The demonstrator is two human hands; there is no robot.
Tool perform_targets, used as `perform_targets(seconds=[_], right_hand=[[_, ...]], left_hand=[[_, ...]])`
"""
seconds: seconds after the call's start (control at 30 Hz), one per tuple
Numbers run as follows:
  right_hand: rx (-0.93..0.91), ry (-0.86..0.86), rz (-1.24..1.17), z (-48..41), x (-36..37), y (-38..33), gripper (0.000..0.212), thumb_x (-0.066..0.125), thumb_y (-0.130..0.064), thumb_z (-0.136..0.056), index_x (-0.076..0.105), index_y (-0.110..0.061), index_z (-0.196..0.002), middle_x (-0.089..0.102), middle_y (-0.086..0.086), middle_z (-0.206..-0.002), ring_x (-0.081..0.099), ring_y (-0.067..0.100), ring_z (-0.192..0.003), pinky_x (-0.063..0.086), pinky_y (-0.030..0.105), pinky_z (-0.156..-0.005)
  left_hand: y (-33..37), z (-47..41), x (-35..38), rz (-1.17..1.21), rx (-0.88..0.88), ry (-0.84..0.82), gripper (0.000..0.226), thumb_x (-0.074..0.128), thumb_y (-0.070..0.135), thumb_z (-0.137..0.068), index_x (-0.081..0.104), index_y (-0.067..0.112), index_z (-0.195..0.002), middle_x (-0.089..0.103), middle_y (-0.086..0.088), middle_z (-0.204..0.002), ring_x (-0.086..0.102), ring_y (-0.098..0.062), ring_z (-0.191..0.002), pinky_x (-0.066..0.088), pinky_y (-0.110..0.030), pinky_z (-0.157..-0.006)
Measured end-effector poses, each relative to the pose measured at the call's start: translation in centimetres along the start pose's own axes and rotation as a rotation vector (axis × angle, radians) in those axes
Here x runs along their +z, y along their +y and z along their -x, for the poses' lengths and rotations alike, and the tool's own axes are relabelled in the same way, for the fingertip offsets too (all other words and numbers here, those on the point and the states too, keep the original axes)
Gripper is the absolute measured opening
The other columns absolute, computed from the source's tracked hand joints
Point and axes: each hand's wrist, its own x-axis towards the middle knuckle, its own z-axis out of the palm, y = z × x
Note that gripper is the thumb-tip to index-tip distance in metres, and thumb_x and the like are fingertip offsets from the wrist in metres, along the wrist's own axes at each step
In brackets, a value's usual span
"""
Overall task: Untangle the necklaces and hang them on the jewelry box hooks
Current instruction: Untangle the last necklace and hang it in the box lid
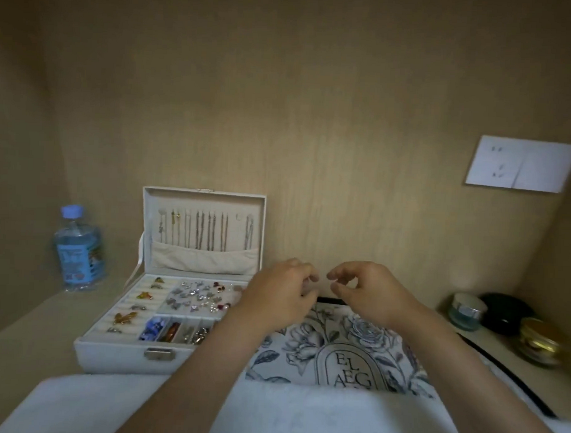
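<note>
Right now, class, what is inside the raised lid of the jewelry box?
Several chains hang side by side inside the lid. Their lower ends drop behind a fabric pocket, so whatever sits inside it is hidden.

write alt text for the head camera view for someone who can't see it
Two bare hands, left hand and right hand, meet with fingertips pinched close together above a floral printed pouch; no chain is discernible between them. To the left, an open white jewelry box shows necklaces hanging inside its lid. A water bottle stands farther left.
</note>
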Motion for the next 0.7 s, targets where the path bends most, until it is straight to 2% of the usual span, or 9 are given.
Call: perform_targets(seconds=[0.1,0.2,0.33,0.37,0.43,0.57,0.63,0.7], right_hand=[[0.093,-0.018,0.018,3.1,-2.0,4.1,0.019,0.065,-0.03,-0.093,0.07,-0.033,-0.111,0.067,-0.014,-0.1,0.059,-0.003,-0.073,0.044,0.016,-0.068],[0.155,-0.024,0.051,5.9,-2.8,7.7,0.02,0.068,-0.028,-0.09,0.072,-0.032,-0.109,0.068,-0.017,-0.096,0.065,0.002,-0.085,0.053,0.022,-0.079],[0.158,-0.074,0.211,8.4,-2.0,11.3,0.02,0.061,-0.033,-0.085,0.07,-0.045,-0.097,0.064,-0.016,-0.096,0.064,0.009,-0.088,0.052,0.024,-0.076],[0.157,-0.081,0.243,8.8,-1.8,11.9,0.024,0.059,-0.034,-0.084,0.07,-0.046,-0.102,0.062,-0.013,-0.099,0.063,0.011,-0.089,0.051,0.025,-0.077],[0.165,-0.077,0.253,9.2,-1.7,12.9,0.031,0.06,-0.035,-0.087,0.069,-0.043,-0.116,0.059,-0.005,-0.106,0.058,0.011,-0.094,0.047,0.024,-0.082],[0.196,0.002,0.225,8.6,-1.0,13.7,0.039,0.066,-0.032,-0.09,0.065,-0.03,-0.129,0.056,0.002,-0.115,0.053,0.018,-0.111,0.045,0.028,-0.094],[0.257,0.067,0.344,8.2,-0.7,14.3,0.042,0.063,-0.036,-0.09,0.061,-0.025,-0.131,0.053,0.005,-0.121,0.047,0.023,-0.117,0.044,0.033,-0.096],[0.353,0.06,0.406,8.1,-0.4,14.7,0.037,0.054,-0.038,-0.093,0.061,-0.02,-0.124,0.051,0.008,-0.122,0.045,0.027,-0.117,0.045,0.037,-0.096]], left_hand=[[3.4,-0.4,3.5,0.052,0.047,-0.111,0.024,0.057,0.036,-0.094,0.065,0.026,-0.115,0.063,0.006,-0.107,0.058,-0.011,-0.094,0.051,-0.031,-0.08],[5.9,-0.7,6.9,0.103,0.041,-0.211,0.023,0.058,0.034,-0.092,0.067,0.029,-0.113,0.066,0.009,-0.106,0.06,-0.01,-0.091,0.053,-0.032,-0.083],[8.1,-1.0,10.8,0.072,0.091,-0.275,0.034,0.056,0.033,-0.093,0.061,0.031,-0.127,0.063,0.004,-0.12,0.057,-0.016,-0.111,0.05,-0.033,-0.092],[8.4,-1.1,11.5,0.056,0.11,-0.28,0.037,0.056,0.034,-0.094,0.059,0.03,-0.131,0.061,0.002,-0.122,0.054,-0.017,-0.115,0.048,-0.032,-0.093],[8.6,-1.4,12.6,0.028,0.14,-0.287,0.041,0.054,0.038,-0.095,0.056,0.029,-0.135,0.057,0.0,-0.122,0.046,-0.018,-0.12,0.043,-0.032,-0.093],[8.6,-1.7,14.0,-0.023,0.141,-0.282,0.042,0.051,0.044,-0.096,0.056,0.029,-0.135,0.054,0.002,-0.126,0.041,-0.019,-0.123,0.039,-0.039,-0.102],[8.3,-1.7,14.5,-0.032,0.146,-0.254,0.041,0.05,0.045,-0.096,0.057,0.03,-0.133,0.053,0.005,-0.127,0.042,-0.017,-0.123,0.037,-0.039,-0.105],[8.1,-1.6,14.8,-0.008,0.146,-0.229,0.039,0.051,0.045,-0.096,0.058,0.032,-0.131,0.054,0.008,-0.127,0.041,-0.015,-0.122,0.037,-0.039,-0.106]])
